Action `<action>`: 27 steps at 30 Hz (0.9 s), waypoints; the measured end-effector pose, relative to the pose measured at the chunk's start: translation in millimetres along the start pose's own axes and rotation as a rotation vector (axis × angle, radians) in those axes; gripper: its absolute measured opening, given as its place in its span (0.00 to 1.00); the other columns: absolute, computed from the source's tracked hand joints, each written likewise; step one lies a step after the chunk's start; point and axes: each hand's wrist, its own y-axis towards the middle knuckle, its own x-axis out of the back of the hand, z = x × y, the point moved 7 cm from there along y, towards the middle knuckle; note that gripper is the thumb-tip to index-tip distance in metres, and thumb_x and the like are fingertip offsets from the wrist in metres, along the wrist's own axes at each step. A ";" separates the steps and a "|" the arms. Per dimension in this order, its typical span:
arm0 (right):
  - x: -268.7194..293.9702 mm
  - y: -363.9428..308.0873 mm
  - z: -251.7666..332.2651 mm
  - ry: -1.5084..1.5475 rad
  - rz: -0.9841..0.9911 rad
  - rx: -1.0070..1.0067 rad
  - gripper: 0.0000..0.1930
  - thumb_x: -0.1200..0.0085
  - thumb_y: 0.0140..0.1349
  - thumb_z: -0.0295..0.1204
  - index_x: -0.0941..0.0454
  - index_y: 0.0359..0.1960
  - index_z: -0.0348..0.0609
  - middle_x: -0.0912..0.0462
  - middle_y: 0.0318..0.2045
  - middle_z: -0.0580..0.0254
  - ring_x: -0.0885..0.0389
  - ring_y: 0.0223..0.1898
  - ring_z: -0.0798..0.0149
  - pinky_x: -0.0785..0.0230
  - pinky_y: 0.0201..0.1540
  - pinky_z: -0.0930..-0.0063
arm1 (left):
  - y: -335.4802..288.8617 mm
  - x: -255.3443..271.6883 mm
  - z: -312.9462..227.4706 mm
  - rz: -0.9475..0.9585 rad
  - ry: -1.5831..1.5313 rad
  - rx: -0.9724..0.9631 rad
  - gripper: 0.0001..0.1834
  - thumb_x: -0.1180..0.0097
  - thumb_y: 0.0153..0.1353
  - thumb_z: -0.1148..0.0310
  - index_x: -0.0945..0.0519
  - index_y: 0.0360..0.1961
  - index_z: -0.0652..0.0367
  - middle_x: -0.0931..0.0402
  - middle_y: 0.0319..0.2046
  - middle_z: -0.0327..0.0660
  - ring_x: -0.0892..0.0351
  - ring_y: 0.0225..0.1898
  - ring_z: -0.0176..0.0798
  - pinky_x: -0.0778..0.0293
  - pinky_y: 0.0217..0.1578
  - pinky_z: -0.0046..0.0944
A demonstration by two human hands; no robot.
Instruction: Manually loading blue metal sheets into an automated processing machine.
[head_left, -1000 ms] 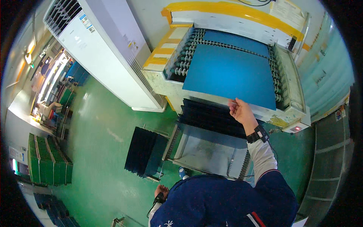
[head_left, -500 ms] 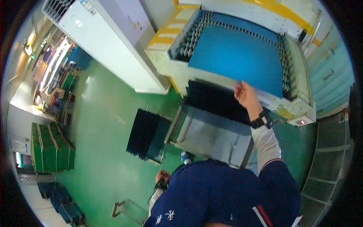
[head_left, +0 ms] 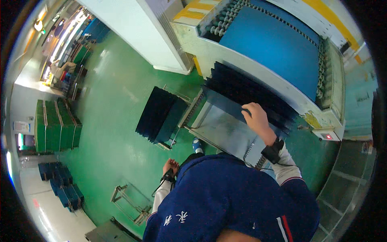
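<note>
My right hand is at the front of a row of dark panels standing on edge in a metal rack. Its thumb and forefinger pinch the upper edge of the nearest, grey-blue panel. Behind the row, a large blue sheet lies flat on the rollers of a conveyor machine. My left hand hangs low beside my body, its fingers curled with nothing visible in them. Black bands circle both wrists.
Left of the rack, a smaller rack holds dark panels on the green floor. An empty metal frame lies near the lower left. Green stacks and dark blue stacks line the left wall. A tall white cabinet adjoins the machine.
My right hand has left the near edge of the blue sheet and come down to the standing panels. The view has shifted, and the sheet stays on the rollers.
</note>
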 end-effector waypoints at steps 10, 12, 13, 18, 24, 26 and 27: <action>-3.7 -39.5 40.5 -0.223 0.037 0.166 0.18 0.42 0.44 0.26 0.26 0.41 0.39 0.32 0.52 0.53 0.35 0.53 0.51 0.44 0.54 0.57 | -14.5 35.4 22.2 0.015 -0.125 -0.030 0.10 0.55 0.61 0.63 0.34 0.26 0.56 0.40 0.19 0.37 0.40 0.23 0.38 0.40 0.27 0.37; -2.8 -41.8 43.9 -0.204 0.019 0.174 0.18 0.43 0.44 0.25 0.25 0.41 0.39 0.32 0.52 0.52 0.35 0.53 0.51 0.44 0.54 0.57 | -10.4 43.8 25.3 0.014 -0.165 -0.019 0.09 0.55 0.61 0.64 0.34 0.26 0.55 0.40 0.19 0.37 0.40 0.23 0.39 0.40 0.27 0.37; -3.2 -42.6 43.3 -0.196 0.006 0.168 0.18 0.43 0.44 0.25 0.26 0.41 0.39 0.32 0.51 0.52 0.35 0.53 0.51 0.44 0.54 0.57 | -7.9 47.8 25.0 0.009 -0.148 -0.001 0.09 0.55 0.60 0.64 0.34 0.26 0.55 0.40 0.19 0.37 0.41 0.23 0.38 0.40 0.27 0.38; -9.6 -29.4 36.4 -0.107 -0.060 0.079 0.20 0.43 0.44 0.24 0.28 0.43 0.38 0.30 0.45 0.52 0.33 0.49 0.49 0.40 0.50 0.60 | 3.2 33.2 21.2 0.047 -0.113 0.034 0.09 0.55 0.60 0.64 0.33 0.25 0.55 0.40 0.18 0.36 0.39 0.22 0.38 0.39 0.26 0.38; -36.3 -23.9 6.2 -0.268 0.026 -0.033 0.16 0.45 0.49 0.29 0.29 0.41 0.38 0.25 0.35 0.49 0.27 0.40 0.46 0.36 0.42 0.57 | 14.0 3.5 0.5 0.039 -0.022 0.001 0.11 0.55 0.59 0.63 0.35 0.22 0.54 0.37 0.14 0.36 0.37 0.17 0.38 0.37 0.19 0.37; -47.0 -27.3 -17.3 -0.337 0.081 -0.071 0.12 0.47 0.51 0.30 0.27 0.36 0.37 0.24 0.32 0.47 0.26 0.37 0.45 0.34 0.38 0.56 | 12.8 -7.8 -4.0 0.127 -0.020 0.022 0.11 0.55 0.59 0.64 0.35 0.21 0.54 0.38 0.14 0.36 0.37 0.16 0.38 0.38 0.18 0.37; -54.0 -26.0 -25.6 -0.379 0.137 -0.097 0.10 0.47 0.51 0.30 0.27 0.33 0.37 0.24 0.30 0.47 0.26 0.35 0.45 0.34 0.37 0.55 | 11.8 -6.2 -6.7 0.122 -0.063 0.000 0.11 0.55 0.58 0.65 0.35 0.20 0.54 0.38 0.14 0.36 0.38 0.16 0.38 0.38 0.18 0.37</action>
